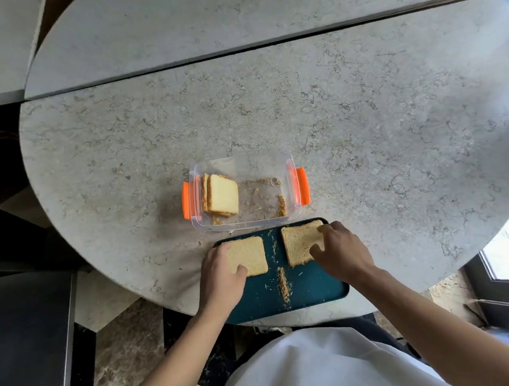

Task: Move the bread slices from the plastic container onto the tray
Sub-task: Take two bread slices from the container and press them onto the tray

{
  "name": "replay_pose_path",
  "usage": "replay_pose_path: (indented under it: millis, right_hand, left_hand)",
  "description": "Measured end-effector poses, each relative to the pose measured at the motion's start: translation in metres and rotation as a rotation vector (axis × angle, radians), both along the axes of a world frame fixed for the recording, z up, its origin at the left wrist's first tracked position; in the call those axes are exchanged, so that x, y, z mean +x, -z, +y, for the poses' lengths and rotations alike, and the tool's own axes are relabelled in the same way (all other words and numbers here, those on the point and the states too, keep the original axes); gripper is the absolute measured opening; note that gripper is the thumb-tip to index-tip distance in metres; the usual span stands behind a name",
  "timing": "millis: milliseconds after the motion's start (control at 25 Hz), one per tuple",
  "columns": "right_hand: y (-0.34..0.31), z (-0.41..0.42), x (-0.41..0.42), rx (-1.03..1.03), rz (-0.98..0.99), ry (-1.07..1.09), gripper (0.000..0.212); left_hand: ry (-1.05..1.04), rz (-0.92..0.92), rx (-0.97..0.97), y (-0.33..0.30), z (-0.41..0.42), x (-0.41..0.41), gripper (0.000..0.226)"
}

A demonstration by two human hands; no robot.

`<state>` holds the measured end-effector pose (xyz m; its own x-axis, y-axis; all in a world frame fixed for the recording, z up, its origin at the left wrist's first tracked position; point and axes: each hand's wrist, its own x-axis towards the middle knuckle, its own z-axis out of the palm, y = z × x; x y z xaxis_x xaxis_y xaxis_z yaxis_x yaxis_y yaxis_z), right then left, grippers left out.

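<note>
While soft square slices (221, 197) lean inside our clear plastic container (248, 222), our left hand (221, 274) and right hand (338, 251) each pinch a crumbly slice flat on the dark teal tray (312, 285).

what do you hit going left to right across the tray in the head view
left hand → left bread slice → crumb line → right bread slice → right hand

Round marble table (332, 110) (grey-veined), dark chair (23, 332) beside it.
</note>
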<state>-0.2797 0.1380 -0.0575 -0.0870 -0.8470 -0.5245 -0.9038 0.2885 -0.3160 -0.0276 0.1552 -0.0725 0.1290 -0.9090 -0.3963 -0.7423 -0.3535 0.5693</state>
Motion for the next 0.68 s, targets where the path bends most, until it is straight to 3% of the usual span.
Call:
replay_pose_path:
  millis: [120, 240, 400, 680]
  right_hand:
    - [0.005, 0.007, 0.011, -0.057, -0.005, -0.124, 0.052]
    - [0.012, 0.014, 0.021, -0.081, 0.021, -0.232, 0.058]
    - [0.021, 0.021, 0.023, -0.091, 0.062, -0.320, 0.065]
    - [0.020, 0.019, 0.017, -0.087, 0.057, -0.319, 0.064]
  left_hand:
    - [0.408, -0.153, -0.146, 0.004, 0.012, -0.010, 0.052]
    - [0.613, -0.295, -0.130, 0.014, 0.019, -0.016, 0.060]
    - [0.668, -0.383, -0.092, 0.020, 0.022, -0.012, 0.062]
    - [0.636, -0.349, -0.094, 0.017, 0.020, -0.008, 0.060]
